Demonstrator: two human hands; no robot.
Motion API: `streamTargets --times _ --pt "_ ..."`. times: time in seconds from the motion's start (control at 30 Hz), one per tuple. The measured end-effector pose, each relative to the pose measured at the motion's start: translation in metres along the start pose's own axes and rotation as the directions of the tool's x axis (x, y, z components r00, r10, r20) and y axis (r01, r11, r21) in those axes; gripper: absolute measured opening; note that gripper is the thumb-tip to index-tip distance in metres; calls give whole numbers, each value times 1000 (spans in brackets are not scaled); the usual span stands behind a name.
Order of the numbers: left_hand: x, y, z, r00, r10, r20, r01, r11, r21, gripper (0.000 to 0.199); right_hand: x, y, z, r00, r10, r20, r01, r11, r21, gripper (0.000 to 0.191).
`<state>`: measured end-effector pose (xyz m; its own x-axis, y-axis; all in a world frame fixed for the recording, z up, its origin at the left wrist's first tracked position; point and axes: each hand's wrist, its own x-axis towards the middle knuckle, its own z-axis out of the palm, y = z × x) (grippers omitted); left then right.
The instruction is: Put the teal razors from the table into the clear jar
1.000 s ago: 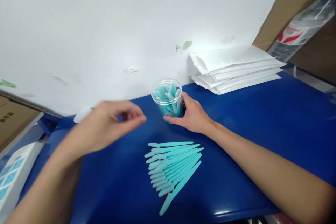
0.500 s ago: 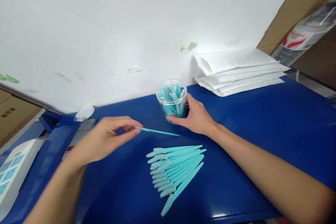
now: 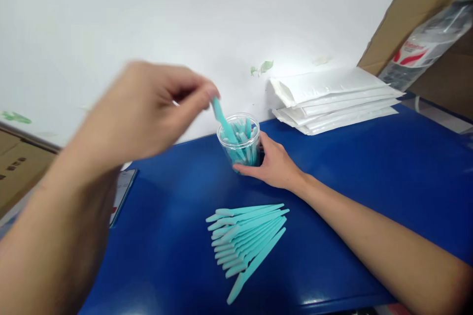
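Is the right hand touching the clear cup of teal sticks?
Touching. The head view shows the right hand wrapped against the side of the clear cup, thumb along its base, with no gap between them.

No legible txt; red logo on plastic-wrapped pkg (image 3: 421, 49) blurred, unreadable.

Head view, single camera: worn at head height, looking forward and down across a glossy blue tabletop (image 3: 369, 197) toward a white wall (image 3: 148, 10). Close range; both forearms enter from the bottom edge, the raised left hand (image 3: 144, 108) nearest the lens and blurred. Frame tilted, table edge slanting. No second view; nothing shared.
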<state>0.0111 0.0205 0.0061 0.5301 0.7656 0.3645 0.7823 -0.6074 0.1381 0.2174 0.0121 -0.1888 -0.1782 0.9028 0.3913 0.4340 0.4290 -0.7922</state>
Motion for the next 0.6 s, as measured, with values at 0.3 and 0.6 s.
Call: streamTargets --times 0.3,0.6 --pt "-74 -13 41 970 -148 195 188 961 -205 21 0 4 1 1000 -21 4 21 1000 16 68" --pt "-121 -17 111 766 -84 637 379 860 -342 20 0 2 2 1000 -17 -1 17 1000 3 63"
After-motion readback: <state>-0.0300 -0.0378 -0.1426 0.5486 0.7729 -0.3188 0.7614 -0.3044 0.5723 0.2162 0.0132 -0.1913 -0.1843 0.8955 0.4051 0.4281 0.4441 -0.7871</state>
